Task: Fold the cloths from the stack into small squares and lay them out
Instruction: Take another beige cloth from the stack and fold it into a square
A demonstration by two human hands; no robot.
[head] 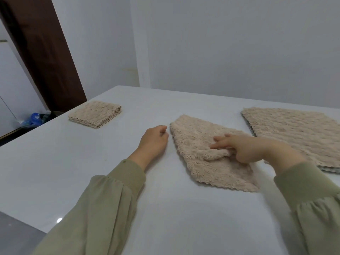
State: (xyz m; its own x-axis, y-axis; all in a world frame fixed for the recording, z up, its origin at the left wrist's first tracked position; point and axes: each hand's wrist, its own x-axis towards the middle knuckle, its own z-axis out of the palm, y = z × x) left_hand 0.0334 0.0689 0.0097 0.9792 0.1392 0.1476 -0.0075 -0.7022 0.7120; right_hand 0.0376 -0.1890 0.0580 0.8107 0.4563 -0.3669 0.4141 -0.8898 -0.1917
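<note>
A beige fluffy cloth [198,140], folded into a long strip, lies slantwise on the white table [92,162] in the middle. My right hand [244,148] rests on it; two fingers stretch out flat while the lower fingers and thumb pinch a raised fold of the cloth. My left hand [154,139] sits on the table just left of the cloth's far corner, fingers loosely curled, holding nothing. A stack of unfolded beige cloths [298,133] lies at the right. One cloth folded into a small square [95,114] lies at the far left.
The table's left edge runs diagonally past the folded square; beyond it are a dark brown door frame [42,52] and a blue plastic bag [33,119] on the floor. A grey wall stands behind the table.
</note>
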